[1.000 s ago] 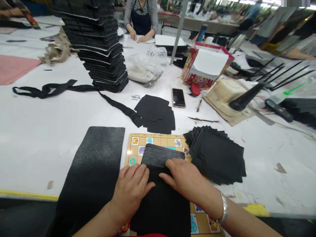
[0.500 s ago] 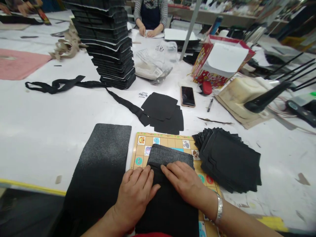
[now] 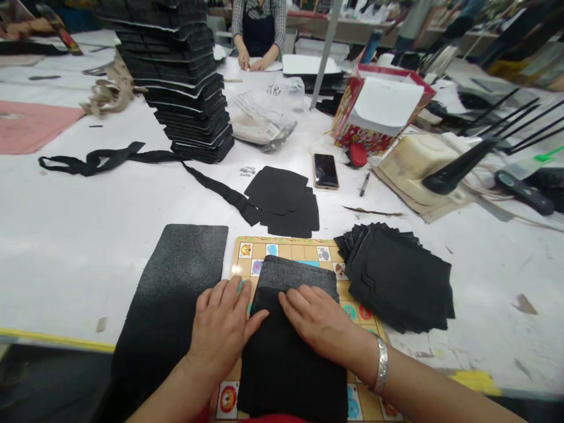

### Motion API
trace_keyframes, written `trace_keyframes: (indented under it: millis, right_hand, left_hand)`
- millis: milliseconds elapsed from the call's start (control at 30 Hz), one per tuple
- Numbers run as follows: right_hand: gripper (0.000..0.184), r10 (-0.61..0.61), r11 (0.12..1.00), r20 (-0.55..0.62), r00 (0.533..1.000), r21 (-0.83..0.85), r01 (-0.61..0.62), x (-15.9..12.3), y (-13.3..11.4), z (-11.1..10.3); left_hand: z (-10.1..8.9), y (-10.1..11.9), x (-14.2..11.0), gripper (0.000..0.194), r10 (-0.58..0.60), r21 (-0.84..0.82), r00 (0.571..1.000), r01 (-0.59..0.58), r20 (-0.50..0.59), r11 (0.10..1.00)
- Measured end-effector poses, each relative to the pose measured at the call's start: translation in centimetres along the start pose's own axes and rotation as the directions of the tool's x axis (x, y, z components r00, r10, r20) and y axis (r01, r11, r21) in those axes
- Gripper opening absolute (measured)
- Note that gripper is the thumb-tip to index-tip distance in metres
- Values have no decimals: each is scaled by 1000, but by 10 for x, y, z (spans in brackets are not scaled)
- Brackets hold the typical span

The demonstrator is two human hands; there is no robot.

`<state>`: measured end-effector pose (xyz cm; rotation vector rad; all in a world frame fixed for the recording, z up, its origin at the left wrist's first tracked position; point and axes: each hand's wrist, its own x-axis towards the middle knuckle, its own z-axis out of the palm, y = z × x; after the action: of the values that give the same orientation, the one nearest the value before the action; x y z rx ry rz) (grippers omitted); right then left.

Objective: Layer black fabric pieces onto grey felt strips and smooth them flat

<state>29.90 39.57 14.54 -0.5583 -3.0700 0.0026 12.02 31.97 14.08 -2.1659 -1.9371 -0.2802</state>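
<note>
In front of me a black fabric piece [image 3: 293, 370] lies on a yellow board with printed animal pictures [image 3: 304, 251]. Its far end shows a greyish, speckled band with a folded edge. My left hand [image 3: 222, 326] rests at the piece's left edge, over the board, fingers stretched and thumb apart on the fabric. Across the fabric just below the grey band lies my right hand [image 3: 324, 329], fingers laid flat and gripping nothing. A second black piece with a speckled grey end [image 3: 180, 282] lies to the left. Right of the board is a fanned stack of black pieces [image 3: 405, 276].
A tall stack of black pieces [image 3: 185, 76] stands at the back left. Beyond the board lie cut black pieces [image 3: 279, 191], a black strip [image 3: 220, 188] and a phone [image 3: 326, 170]. A red box [image 3: 374, 106] and a tape dispenser-like tool [image 3: 458, 167] stand right. Another person [image 3: 259, 35] works opposite.
My left hand has slid left, away from the fold toward the fabric's left edge. My right hand stays on the fabric near the grey band. The view has shifted slightly.
</note>
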Motion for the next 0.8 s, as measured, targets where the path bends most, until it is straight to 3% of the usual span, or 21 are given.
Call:
trace_keyframes:
  millis: [100, 200, 400, 633, 800]
  right_hand:
    - [26, 1, 1000, -13, 1000, 14, 0, -4, 2, 0]
    - [30, 15, 998, -36, 999, 61, -13, -26, 12, 2]
    - [36, 57, 995, -111, 992, 87, -47, -74, 27, 5]
    - [33, 88, 993, -103, 991, 93, -78, -71, 26, 5]
    - [34, 47, 999, -10, 999, 28, -47, -70, 25, 2]
  left_hand:
    - [6, 9, -2, 39, 105, -82, 992, -111, -75, 990]
    - [11, 18, -4, 35, 162, -125, 986, -166, -46, 978]
    - [8, 20, -1, 39, 241, -49, 970, -241, 1, 969]
    - [-1, 31, 5, 51, 300, 57, 932, -317, 202, 947]
    - [-5, 36, 12, 59, 347, 129, 892, -395, 289, 910]
